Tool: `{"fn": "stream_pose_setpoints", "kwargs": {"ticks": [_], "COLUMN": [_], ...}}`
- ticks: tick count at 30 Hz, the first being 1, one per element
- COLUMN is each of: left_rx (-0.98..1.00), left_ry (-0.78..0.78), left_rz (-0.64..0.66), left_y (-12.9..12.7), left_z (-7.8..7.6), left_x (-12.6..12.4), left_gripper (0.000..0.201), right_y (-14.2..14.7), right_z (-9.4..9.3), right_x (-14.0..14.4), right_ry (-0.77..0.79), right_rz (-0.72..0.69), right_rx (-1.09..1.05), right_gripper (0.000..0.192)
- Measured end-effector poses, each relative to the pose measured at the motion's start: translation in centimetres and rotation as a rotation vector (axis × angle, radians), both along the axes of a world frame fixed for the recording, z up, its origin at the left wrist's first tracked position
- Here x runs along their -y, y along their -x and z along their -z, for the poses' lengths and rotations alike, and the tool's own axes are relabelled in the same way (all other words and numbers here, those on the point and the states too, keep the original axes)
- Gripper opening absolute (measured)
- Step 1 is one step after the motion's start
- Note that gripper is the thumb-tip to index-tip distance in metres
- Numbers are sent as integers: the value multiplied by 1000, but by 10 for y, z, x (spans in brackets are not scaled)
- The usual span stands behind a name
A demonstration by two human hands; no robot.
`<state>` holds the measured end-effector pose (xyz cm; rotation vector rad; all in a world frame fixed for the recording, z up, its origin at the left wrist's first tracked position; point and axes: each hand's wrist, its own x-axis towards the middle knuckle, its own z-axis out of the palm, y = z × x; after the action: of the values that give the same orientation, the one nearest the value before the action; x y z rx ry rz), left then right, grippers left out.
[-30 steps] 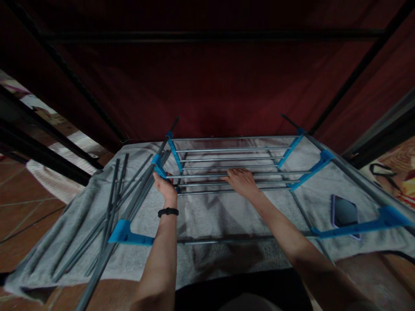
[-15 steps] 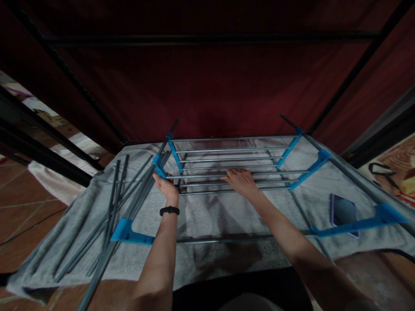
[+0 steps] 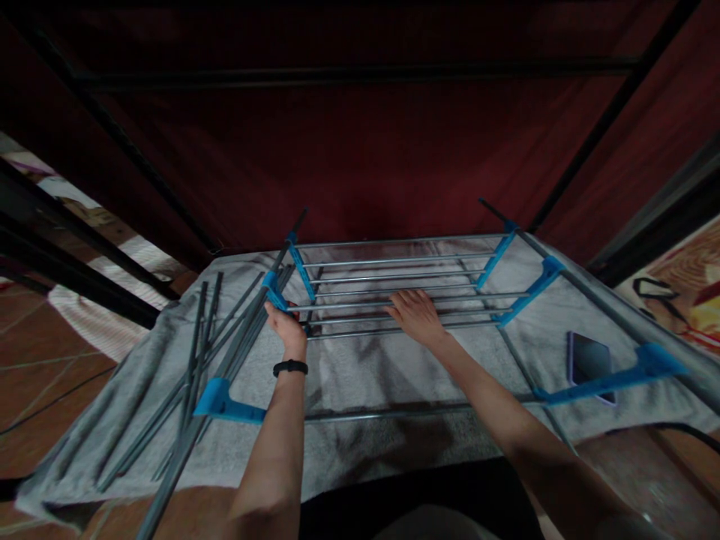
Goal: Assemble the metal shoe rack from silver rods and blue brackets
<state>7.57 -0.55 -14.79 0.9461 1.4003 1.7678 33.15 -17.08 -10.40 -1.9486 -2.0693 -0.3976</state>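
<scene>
A rack frame of grey metal tubes joined by blue plastic brackets spans the grey cloth. My left hand (image 3: 286,326), with a black wristband, closes round the blue bracket (image 3: 275,291) on the left side, where a cross rod meets it; some fingertips are hidden beneath. Over the middle of the rack, my right hand (image 3: 417,315) curls its fingers over a metal rod (image 3: 360,305). Nearer to me, another rod (image 3: 388,413) runs between a left blue bracket (image 3: 225,403) and a right blue bracket (image 3: 613,375).
Several loose grey tubes (image 3: 194,352) lie on the grey cloth (image 3: 135,390) at the left. A phone (image 3: 589,362) rests at the right, partly under a bracket. Behind the rack stands a dark red panel (image 3: 365,157) with black bars. Tiled floor (image 3: 42,337) shows at the left.
The view has shifted a little, so the right side of the rack and the phone appear slightly further left. Both hands keep nearly the same places on the rack.
</scene>
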Motion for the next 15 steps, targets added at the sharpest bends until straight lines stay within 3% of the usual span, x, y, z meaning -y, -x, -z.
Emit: {"fn": "stream_pose_setpoints", "kwargs": {"ticks": [4,10,15], "left_rx": [83,64,45], "left_ry": [56,57,50], "left_rz": [-31,-27,-38], "left_y": [-1,0,-1], "left_z": [-3,-3,-4], "left_x": [2,2,3], "left_gripper": [56,55,57], "right_y": [-15,-46,-47], "right_z": [1,7,7], "right_x": [10,26,26], "right_ry": [-34,-57,-36], "right_rz": [-23,90,117], "right_rx": [-13,3,-4], "right_gripper": [31,31,28]}}
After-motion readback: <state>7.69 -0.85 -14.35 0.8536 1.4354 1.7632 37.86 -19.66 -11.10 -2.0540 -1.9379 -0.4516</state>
